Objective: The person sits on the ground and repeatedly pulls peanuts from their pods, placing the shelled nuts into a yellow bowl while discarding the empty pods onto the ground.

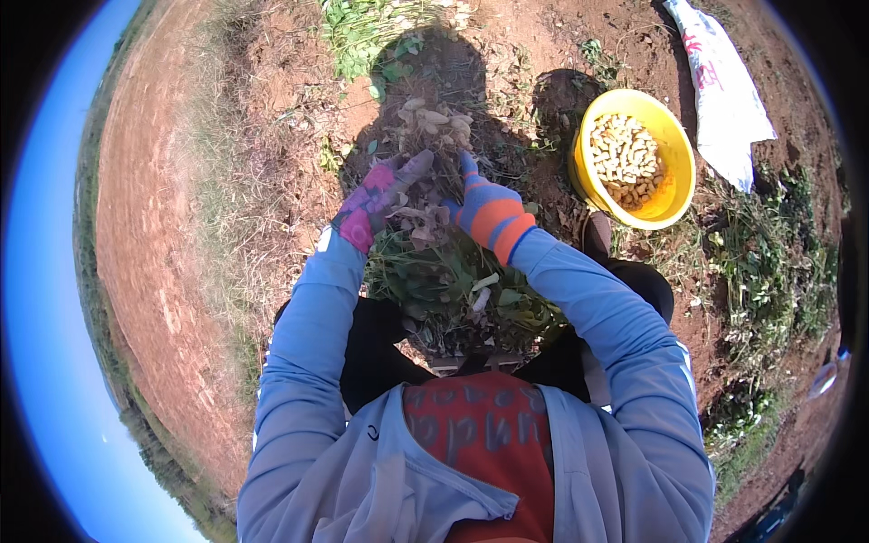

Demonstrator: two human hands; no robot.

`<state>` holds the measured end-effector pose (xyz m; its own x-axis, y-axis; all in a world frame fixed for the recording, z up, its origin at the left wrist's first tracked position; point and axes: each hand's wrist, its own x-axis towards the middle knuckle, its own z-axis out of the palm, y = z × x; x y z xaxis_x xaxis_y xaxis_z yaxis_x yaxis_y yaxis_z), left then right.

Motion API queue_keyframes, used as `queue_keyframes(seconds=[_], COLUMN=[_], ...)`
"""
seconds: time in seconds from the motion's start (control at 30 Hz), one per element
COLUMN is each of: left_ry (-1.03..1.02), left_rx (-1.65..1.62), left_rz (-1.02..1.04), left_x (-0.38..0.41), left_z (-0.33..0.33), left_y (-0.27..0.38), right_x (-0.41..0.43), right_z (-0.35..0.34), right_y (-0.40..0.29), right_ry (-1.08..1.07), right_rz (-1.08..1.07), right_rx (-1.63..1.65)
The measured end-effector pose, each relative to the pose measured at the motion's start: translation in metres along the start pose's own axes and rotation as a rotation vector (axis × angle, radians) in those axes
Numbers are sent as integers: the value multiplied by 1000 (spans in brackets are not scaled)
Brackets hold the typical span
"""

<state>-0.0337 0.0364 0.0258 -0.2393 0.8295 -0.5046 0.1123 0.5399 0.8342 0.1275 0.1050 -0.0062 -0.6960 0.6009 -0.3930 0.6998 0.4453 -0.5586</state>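
Observation:
Between my hands is a bunch of uprooted peanut plants (434, 227), with a cluster of pale peanut pods (434, 122) at its far end. My left hand (387, 193), in a pink and purple patterned glove, holds the bunch from the left just below the pods. Across from it, my right hand (490, 207), in a blue and orange striped glove, grips the right side, index finger stretched towards the pods. The green leafy tops lie towards my lap, between my knees. Dry leaves partly hide where the fingers meet the stems.
A yellow bucket (682, 173) partly filled with picked peanuts stands at the right, beside my shoe (597, 234). Beyond it lies a white sack (726, 88) bearing red writing. More green plants (380, 30) lie ahead, and others (767, 251) lie along the right. Dry grass borders the left.

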Motion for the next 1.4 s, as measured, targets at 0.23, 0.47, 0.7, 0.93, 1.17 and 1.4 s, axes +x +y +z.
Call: queue_keyframes(seconds=[0.23, 0.47, 0.7, 0.93, 1.17, 1.4], left_ry=[-49, 9, 43, -293, -164, 54], left_rx=[-228, -512, -641, -619, -121, -115], left_rz=[188, 101, 177, 268, 257, 287], left_x=[7, 6, 2, 2, -11, -5], left_z=[2, 2, -8, 21, 34, 34], left_y=[-13, -13, -11, 11, 8, 12], right_x=[-10, -15, 7, 72, 60, 38], right_z=[29, 23, -40, -34, -41, -54], right_y=[-9, -3, 17, 53, 38, 27], right_ry=[9, 39, -144, -51, -332, -99], right_rz=[-128, -367, -235, -213, 4, -408], right_rx=[-6, 218, 646, 1242, 1578, 1039])
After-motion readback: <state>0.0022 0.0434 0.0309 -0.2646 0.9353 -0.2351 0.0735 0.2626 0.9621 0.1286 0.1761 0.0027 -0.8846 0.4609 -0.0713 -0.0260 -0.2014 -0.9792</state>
